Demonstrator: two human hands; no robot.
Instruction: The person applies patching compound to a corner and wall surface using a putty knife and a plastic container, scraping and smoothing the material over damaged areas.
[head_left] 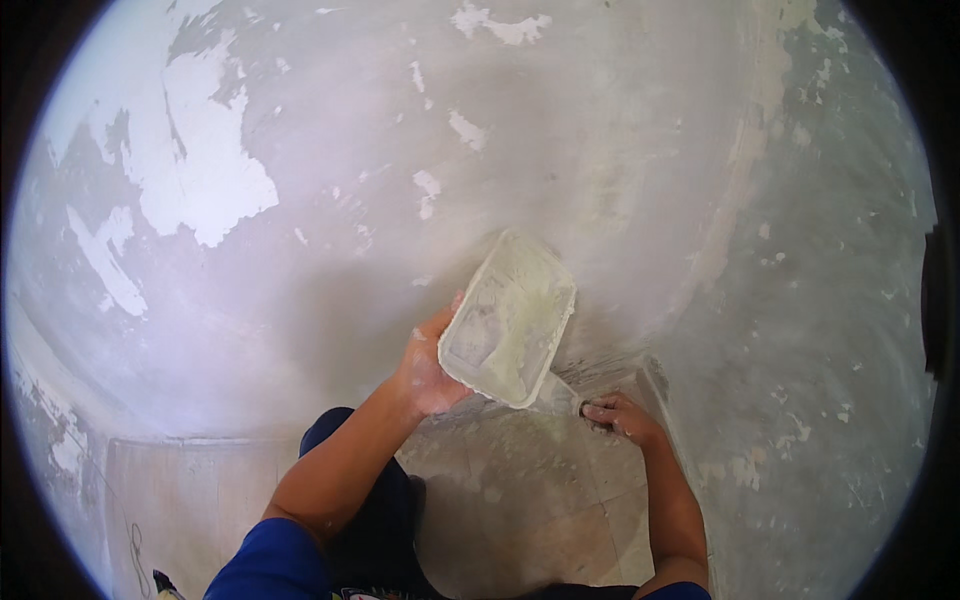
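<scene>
My left hand (pixel 432 368) is closed on the left side of a clear rectangular plastic tub (pixel 487 340). Pale putty is smeared over the tub's inside and caked along its rim. My right hand (pixel 622 415), lower and to the right, grips the handle of a putty knife (pixel 557 396). The knife's blade points left toward the tub's lower right corner, and part of it is hidden behind the tub. Whether blade and tub touch, I cannot tell.
A grey plastered wall (pixel 350 200) with white bare patches rises ahead. It meets another wall (pixel 800 400) at a corner on the right. Below lies a tiled floor (pixel 520 490), with my dark-clothed leg (pixel 375 530) over it. A thin cord (pixel 136 550) lies lower left.
</scene>
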